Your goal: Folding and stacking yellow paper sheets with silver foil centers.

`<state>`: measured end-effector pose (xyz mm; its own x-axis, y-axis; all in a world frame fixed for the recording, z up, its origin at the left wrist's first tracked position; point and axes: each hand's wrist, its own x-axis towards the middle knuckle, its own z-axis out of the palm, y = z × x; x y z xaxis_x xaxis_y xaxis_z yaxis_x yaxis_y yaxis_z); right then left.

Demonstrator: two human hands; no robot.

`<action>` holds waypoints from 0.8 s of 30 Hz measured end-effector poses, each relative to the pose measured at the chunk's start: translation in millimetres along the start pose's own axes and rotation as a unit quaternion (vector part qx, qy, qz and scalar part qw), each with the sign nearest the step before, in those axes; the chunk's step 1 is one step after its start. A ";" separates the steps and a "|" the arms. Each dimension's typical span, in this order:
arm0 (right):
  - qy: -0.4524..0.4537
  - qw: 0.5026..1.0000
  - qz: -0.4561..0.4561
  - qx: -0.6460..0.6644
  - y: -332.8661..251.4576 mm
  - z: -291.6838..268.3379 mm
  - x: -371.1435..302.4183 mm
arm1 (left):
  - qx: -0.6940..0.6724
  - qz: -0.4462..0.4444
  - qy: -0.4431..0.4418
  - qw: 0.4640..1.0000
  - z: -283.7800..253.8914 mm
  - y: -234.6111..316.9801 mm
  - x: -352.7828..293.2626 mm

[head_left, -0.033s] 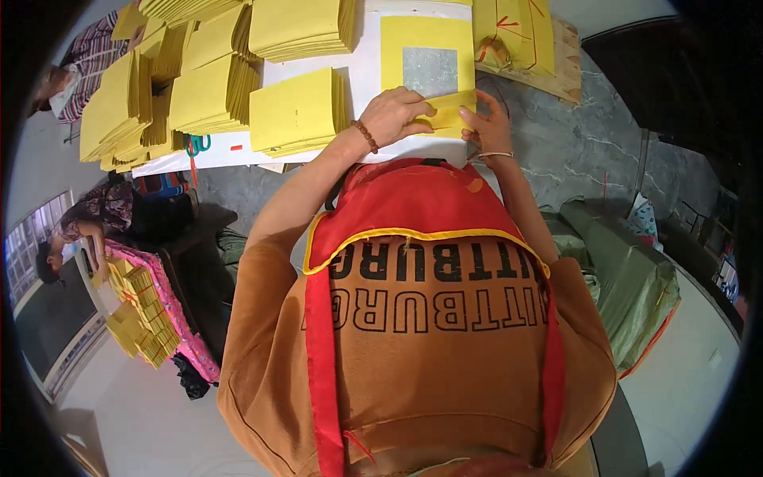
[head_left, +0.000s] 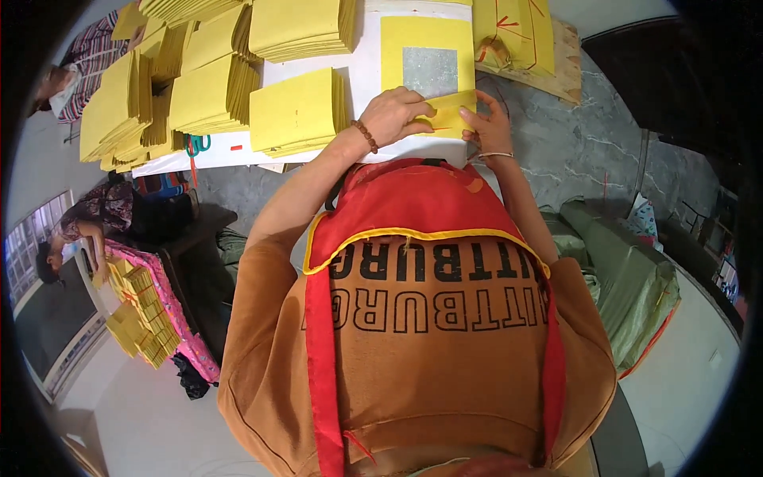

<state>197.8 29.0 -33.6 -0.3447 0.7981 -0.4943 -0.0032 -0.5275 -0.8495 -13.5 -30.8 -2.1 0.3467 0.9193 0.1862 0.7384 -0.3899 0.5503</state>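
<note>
A yellow paper sheet (head_left: pixel 391 49) with a silver-grey square on it lies on the white tabletop (head_left: pixel 362 95). Its near edge is turned up into a fold between my two hands. My left hand (head_left: pixel 395 114), with a brown bead bracelet at the wrist, has curled fingers closed on the left part of this fold. At the right end, my right hand (head_left: pixel 489 126) pinches the paper between thumb and fingers; a pale bangle circles that wrist. Left of my left hand sits a stack of folded yellow paper (head_left: pixel 294 111).
More yellow stacks (head_left: pixel 207 95) crowd the table's left side. Green-handled scissors (head_left: pixel 197 145) lie at the near edge. A yellow bundle (head_left: pixel 524 36) rests on a wooden board at the right. Two other people are at the left, one beside yellow packs (head_left: pixel 143 298). Green sacks (head_left: pixel 628 278) stand right.
</note>
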 end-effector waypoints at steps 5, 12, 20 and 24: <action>0.000 1.000 -0.008 -0.011 0.2 2.5 -0.6 | -0.013 0.024 0.000 1.000 2.4 -3.5 -1.2; 0.001 1.000 -0.012 0.004 5.4 1.8 3.3 | -0.033 0.013 -0.020 0.999 0.3 -2.4 0.5; 0.011 1.000 -0.008 -0.006 5.3 2.3 3.0 | -0.032 0.023 -0.022 0.999 -0.6 -4.2 -1.0; 0.002 1.000 -0.014 0.016 8.0 2.1 4.4 | -0.031 0.033 -0.024 0.999 -0.9 -5.1 -1.4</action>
<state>194.3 27.7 -42.2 -0.3398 0.8135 -0.4720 -0.0431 -0.5148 -0.8562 -18.2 -30.1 -4.4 0.4207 0.8880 0.1855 0.6769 -0.4434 0.5875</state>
